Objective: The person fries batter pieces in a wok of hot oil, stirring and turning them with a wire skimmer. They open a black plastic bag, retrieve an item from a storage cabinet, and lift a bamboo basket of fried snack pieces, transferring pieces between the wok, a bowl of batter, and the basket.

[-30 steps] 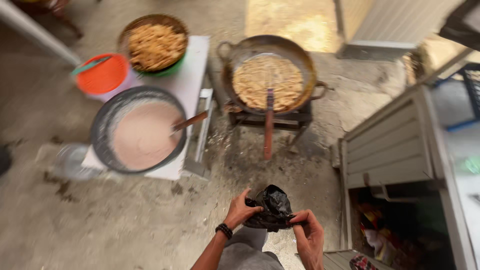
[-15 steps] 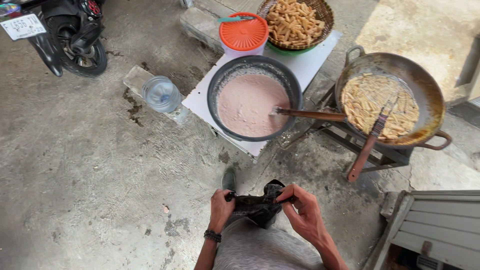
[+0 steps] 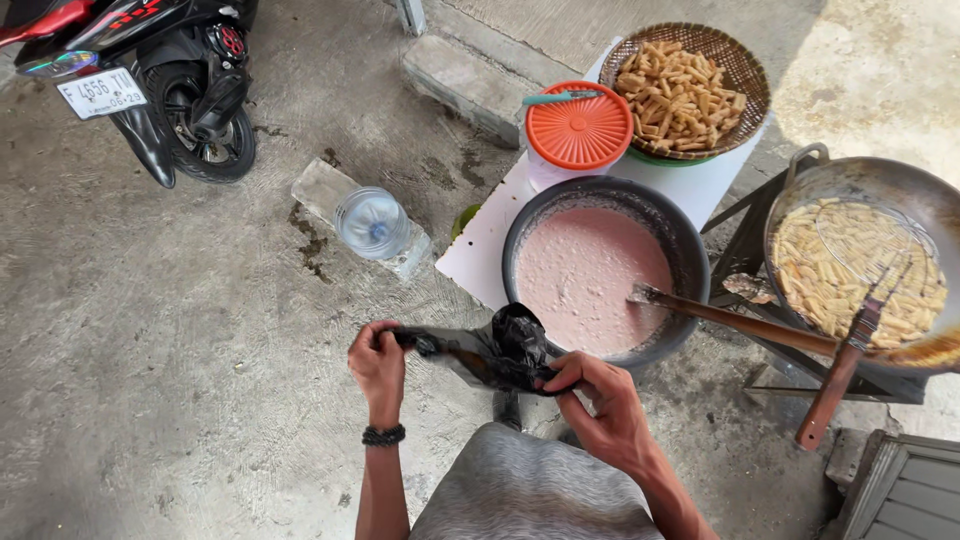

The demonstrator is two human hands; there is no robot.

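left hand (image 3: 377, 362) fist closed on one end of black plastic bag (image 3: 490, 352) | right hand (image 3: 598, 398) fingers pinching the other end | bag stretched between hands, just in front of batter bowl (image 3: 690, 255) | ladle (image 3: 735, 318) rests in bowl's pink batter | wok (image 3: 870, 180) right of bowl | orange lid (image 3: 579, 126) and basket of fried sticks (image 3: 745, 75) beyond bowl | water bottle (image 3: 371, 222) left of bowl
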